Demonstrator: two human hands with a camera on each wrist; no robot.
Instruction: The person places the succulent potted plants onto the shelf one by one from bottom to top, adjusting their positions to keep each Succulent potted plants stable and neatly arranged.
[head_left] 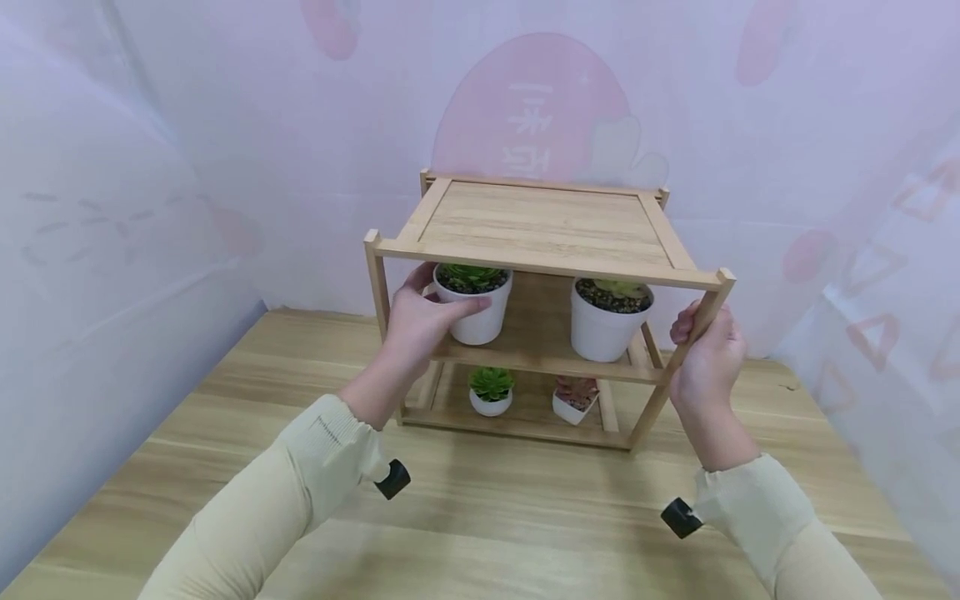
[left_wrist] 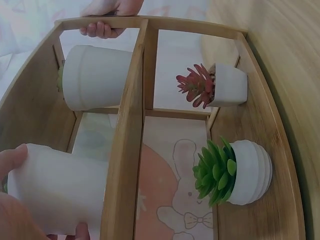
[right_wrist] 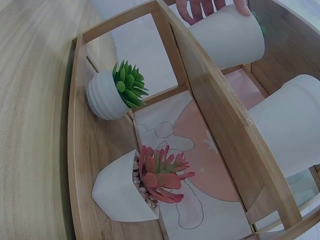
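Note:
A small wooden shelf rack (head_left: 547, 221) stands on the table. On its middle board, at the left, is a white pot with a green succulent (head_left: 483, 321). My left hand (head_left: 420, 321) grips this pot, thumb across its front and fingers round its far side; whether its base touches the board, I cannot tell. At the right of that board sits another white pot (head_left: 606, 329) with a pale green plant. My right hand (head_left: 708, 354) holds the rack's right front post, fingers curled round it.
Below, the bottom board carries a small green succulent in a ribbed white pot (left_wrist: 252, 172) and a red succulent in an angular white pot (right_wrist: 122, 192). Wood-grain tabletop (head_left: 480, 517) lies in front. A printed cloth (head_left: 300, 150) hangs behind and at both sides.

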